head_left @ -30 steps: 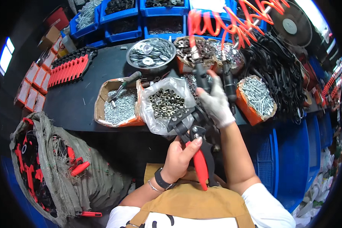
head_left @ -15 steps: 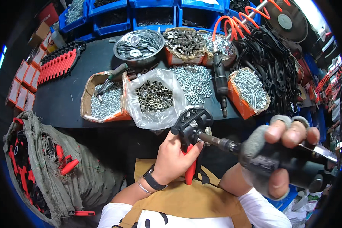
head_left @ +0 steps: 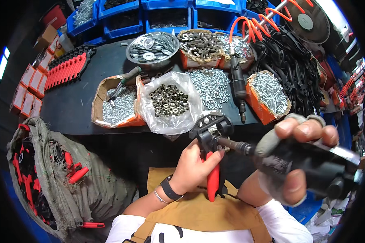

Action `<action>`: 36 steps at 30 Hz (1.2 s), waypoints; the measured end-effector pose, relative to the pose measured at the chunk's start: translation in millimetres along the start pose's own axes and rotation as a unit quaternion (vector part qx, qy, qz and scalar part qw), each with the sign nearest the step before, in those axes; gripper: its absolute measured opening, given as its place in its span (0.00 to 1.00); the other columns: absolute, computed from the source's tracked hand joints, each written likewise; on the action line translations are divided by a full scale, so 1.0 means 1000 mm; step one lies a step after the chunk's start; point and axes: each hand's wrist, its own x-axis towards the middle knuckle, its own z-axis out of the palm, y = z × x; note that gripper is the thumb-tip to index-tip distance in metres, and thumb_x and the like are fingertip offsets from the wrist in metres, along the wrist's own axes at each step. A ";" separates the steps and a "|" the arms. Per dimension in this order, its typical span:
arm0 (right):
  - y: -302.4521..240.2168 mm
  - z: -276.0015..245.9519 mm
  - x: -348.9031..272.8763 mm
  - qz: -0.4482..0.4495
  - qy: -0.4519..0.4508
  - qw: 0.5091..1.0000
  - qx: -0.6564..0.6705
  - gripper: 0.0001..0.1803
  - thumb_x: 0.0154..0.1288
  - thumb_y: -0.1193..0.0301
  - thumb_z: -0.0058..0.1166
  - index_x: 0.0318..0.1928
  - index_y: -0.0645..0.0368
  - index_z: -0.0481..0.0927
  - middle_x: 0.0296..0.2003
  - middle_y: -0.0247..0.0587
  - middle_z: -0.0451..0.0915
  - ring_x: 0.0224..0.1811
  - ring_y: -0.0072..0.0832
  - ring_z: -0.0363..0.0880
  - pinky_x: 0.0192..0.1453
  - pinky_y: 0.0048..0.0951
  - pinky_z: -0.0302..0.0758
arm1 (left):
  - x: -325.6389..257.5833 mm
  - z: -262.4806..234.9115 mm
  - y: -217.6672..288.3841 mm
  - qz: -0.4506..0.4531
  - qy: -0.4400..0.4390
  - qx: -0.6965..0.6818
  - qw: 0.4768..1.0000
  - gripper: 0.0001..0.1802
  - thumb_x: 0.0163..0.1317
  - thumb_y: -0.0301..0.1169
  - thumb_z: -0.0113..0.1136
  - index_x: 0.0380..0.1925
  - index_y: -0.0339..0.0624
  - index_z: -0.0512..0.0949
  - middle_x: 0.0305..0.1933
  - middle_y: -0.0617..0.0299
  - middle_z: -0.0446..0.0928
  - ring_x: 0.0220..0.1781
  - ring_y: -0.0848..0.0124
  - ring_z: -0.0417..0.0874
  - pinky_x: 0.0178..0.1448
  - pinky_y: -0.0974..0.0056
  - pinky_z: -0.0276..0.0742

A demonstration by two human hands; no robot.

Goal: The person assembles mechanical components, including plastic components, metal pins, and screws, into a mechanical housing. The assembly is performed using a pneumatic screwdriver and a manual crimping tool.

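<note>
My left hand (head_left: 195,166) grips a hand tool with a black metal head (head_left: 210,128) and red handles (head_left: 213,182), held in front of my chest. My right hand (head_left: 300,156), in a grey fingerless glove, is wrapped around a black pneumatic driver (head_left: 312,164) held close to the camera. The driver's bit (head_left: 227,142) points left and meets the black head of the red-handled tool. Just beyond the tool lies a clear plastic bag of dark nuts (head_left: 168,101) on the black bench (head_left: 77,105).
Cardboard boxes of silver screws (head_left: 117,107) and bolts (head_left: 269,95), a metal bowl of washers (head_left: 152,48), loose nuts, a second air tool (head_left: 238,87) on an orange coiled hose (head_left: 251,24), blue bins behind. A sack of red-handled tools (head_left: 52,174) stands at my left.
My right hand took the black driver from the bench toward the camera and brought its bit to the tool's head. My left hand kept hold of the red-handled tool, lifting it slightly.
</note>
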 end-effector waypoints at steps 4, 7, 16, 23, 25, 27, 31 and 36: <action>0.011 0.003 0.018 0.162 0.165 0.972 -0.028 0.33 0.59 0.72 0.56 0.63 0.72 0.61 0.45 0.49 0.73 0.46 0.34 0.74 0.47 0.30 0.75 | -0.004 -0.005 -0.008 -0.007 0.051 -0.095 0.994 0.22 0.64 0.33 0.62 0.54 0.34 0.70 0.43 0.63 0.78 0.42 0.76 0.77 0.49 0.67 0.74; 0.079 -0.006 0.038 0.391 0.155 0.902 -0.093 0.25 0.58 0.70 0.61 0.56 0.60 0.71 0.35 0.35 0.77 0.35 0.23 0.77 0.36 0.24 0.76 | -0.011 -0.012 -0.007 -0.021 0.058 -0.244 0.968 0.22 0.66 0.32 0.60 0.56 0.34 0.68 0.47 0.63 0.77 0.43 0.77 0.77 0.51 0.68 0.73; 0.210 -0.024 -0.011 0.468 -0.032 0.781 -0.413 0.37 0.62 0.60 0.57 0.66 0.65 0.61 0.53 0.59 0.76 0.55 0.44 0.76 0.59 0.34 0.70 | -0.009 -0.016 0.007 -0.034 -0.038 -0.565 0.823 0.31 0.67 0.34 0.55 0.65 0.31 0.59 0.68 0.44 0.62 0.67 0.51 0.68 0.72 0.49 0.62; 0.093 0.014 -0.023 0.312 -0.215 0.868 -0.321 0.10 0.70 0.66 0.47 0.42 0.59 0.78 0.39 0.50 0.77 0.44 0.48 0.76 0.44 0.43 0.74 | -0.004 -0.025 -0.009 -0.028 -0.078 -0.664 0.743 0.26 0.70 0.35 0.49 0.65 0.40 0.59 0.59 0.50 0.70 0.60 0.58 0.74 0.66 0.55 0.67; 0.072 0.033 -0.024 0.305 -0.124 0.873 -0.361 0.06 0.67 0.71 0.51 0.36 0.61 0.77 0.30 0.48 0.78 0.34 0.41 0.80 0.38 0.37 0.76 | -0.007 -0.020 -0.008 -0.019 -0.074 -0.643 0.762 0.26 0.70 0.35 0.49 0.65 0.41 0.59 0.57 0.52 0.70 0.56 0.59 0.75 0.62 0.55 0.69; 0.056 0.036 -0.022 0.439 -0.046 0.870 -0.221 0.06 0.65 0.72 0.54 0.36 0.62 0.78 0.28 0.46 0.79 0.30 0.39 0.81 0.35 0.34 0.77 | -0.006 -0.018 -0.009 0.018 -0.061 -0.595 0.801 0.25 0.71 0.35 0.48 0.65 0.43 0.58 0.52 0.56 0.72 0.47 0.60 0.77 0.54 0.55 0.73; 0.050 0.025 -0.037 0.377 -0.021 0.892 -0.248 0.07 0.61 0.73 0.60 0.34 0.64 0.78 0.24 0.44 0.79 0.24 0.33 0.82 0.29 0.29 0.77 | 0.002 -0.015 -0.009 -0.057 -0.181 -0.760 0.622 0.30 0.72 0.47 0.41 0.68 0.44 0.54 0.45 0.59 0.72 0.30 0.66 0.71 0.31 0.62 0.73; 0.040 0.019 -0.045 0.003 -0.128 0.872 -0.473 0.10 0.47 0.77 0.62 0.34 0.55 0.81 0.29 0.34 0.81 0.27 0.33 0.81 0.30 0.31 0.77 | -0.004 -0.008 -0.010 -0.156 -0.253 -0.783 0.546 0.30 0.68 0.58 0.39 0.54 0.47 0.71 0.43 0.62 0.71 0.27 0.67 0.67 0.24 0.65 0.68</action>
